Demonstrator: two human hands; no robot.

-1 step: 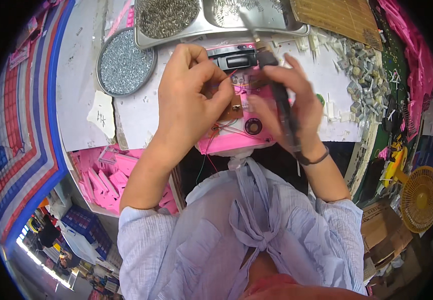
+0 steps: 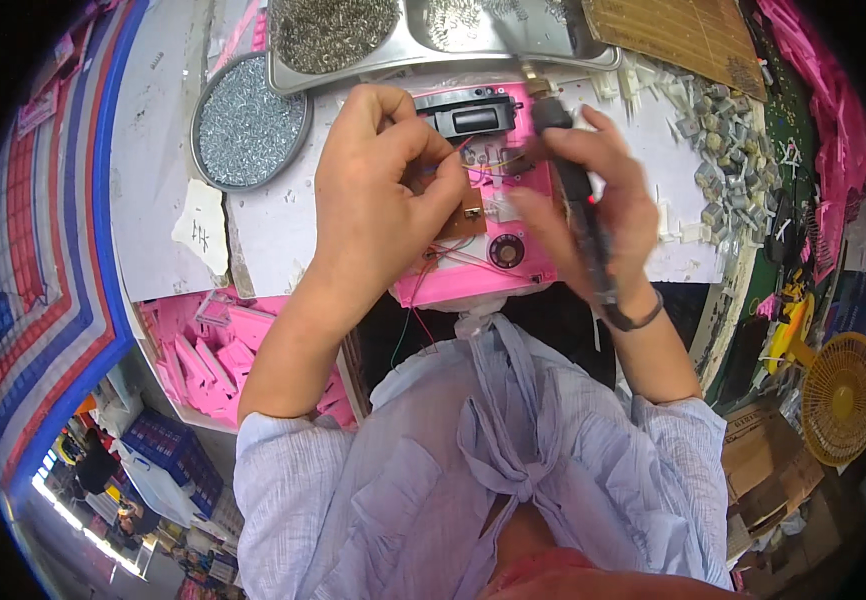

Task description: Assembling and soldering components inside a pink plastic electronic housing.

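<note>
Worktop (image 2: 273, 240) space is tight: a steel tray (image 2: 433, 50) and a round dish of screws (image 2: 251, 122) crowd the far edge, with loose grey parts (image 2: 723, 150) at right. Centred at the near edge lies the pink housing (image 2: 483, 270), its brown circuit board (image 2: 463, 215) under the left hand (image 2: 383, 190), grip pinched narrow on the wires. The right hand (image 2: 593, 200) has its grip closed around a black soldering iron (image 2: 578, 200).

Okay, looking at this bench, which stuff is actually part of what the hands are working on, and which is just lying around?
In use:
left hand pinching thin wires
brown circuit board
pink casing with a black part
right hand gripping a dark pen-shaped tool

Lying about:
round dish of small metal parts
metal tray
pink plastic pieces
yellow fan
</note>
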